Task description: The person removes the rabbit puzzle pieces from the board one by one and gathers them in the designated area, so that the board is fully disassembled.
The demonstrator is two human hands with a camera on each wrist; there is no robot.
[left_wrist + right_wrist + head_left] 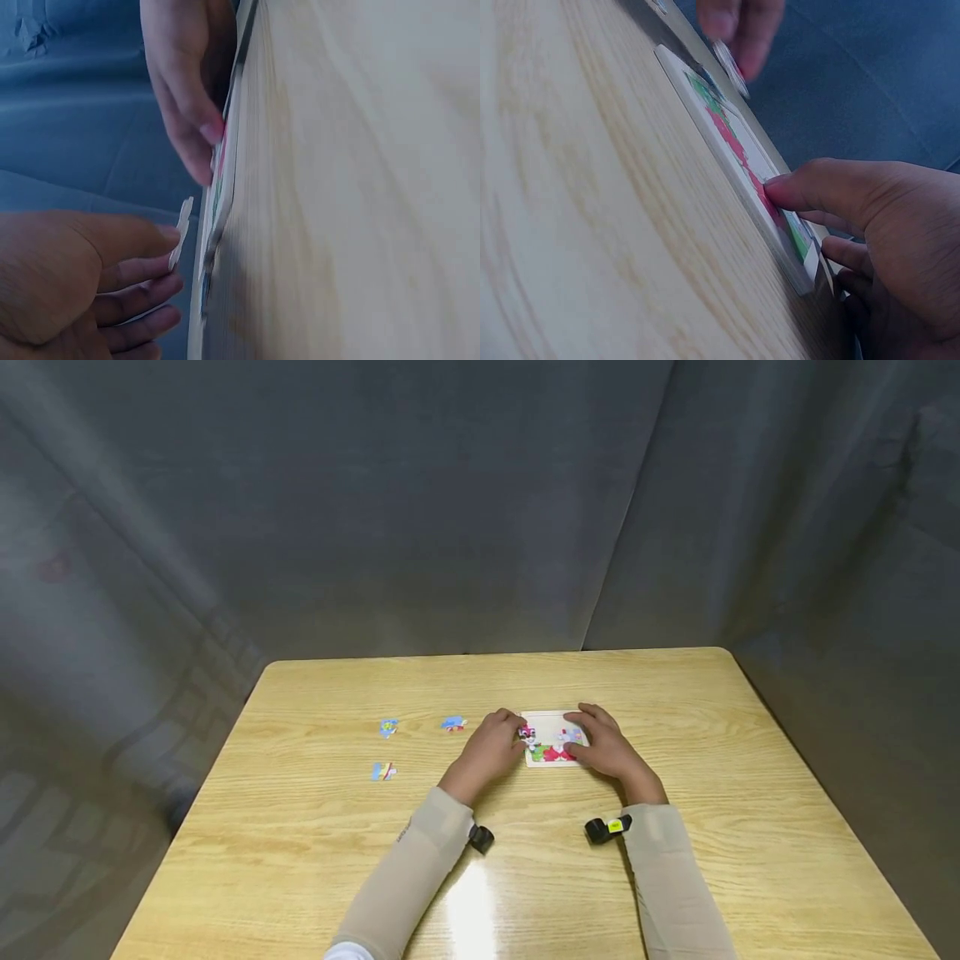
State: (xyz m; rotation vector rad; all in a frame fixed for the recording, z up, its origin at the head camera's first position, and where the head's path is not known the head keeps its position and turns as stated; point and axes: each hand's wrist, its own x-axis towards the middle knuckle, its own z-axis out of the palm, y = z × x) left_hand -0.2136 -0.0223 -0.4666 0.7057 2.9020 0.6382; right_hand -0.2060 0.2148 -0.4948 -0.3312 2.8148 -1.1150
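- My left hand [491,748] pinches a puzzle piece [527,734] between thumb and fingers [154,262]; the left wrist view shows the piece [180,232] edge-on, tilted and held just off the board.
- That piece hangs over the left edge of the puzzle board [553,739], close to it; I cannot tell whether its lower corner touches.
- My right hand [606,747] rests on the right side of the board, fingers loosely spread and laid flat, with the thumb [810,191] pressing down on the printed face near the board's near edge [727,142].
- The right wrist view shows the board lying flat on the tabletop [577,225], with red and green patches on its picture and the left hand's fingertips [739,30] holding the piece [730,58] above its far end.
- The board sits near the middle of the tabletop [675,877], between my 2 hands.
- 3 loose pieces lie well to the left of the board: a blue one [453,723] nearest my left hand, another [387,727] further left, and a third [383,771] nearer to me.
- Beige sleeves [420,868] cover both forearms, each with a small black camera at the wrist [606,829].
- A grey curtain [450,510] hangs behind the tabletop.
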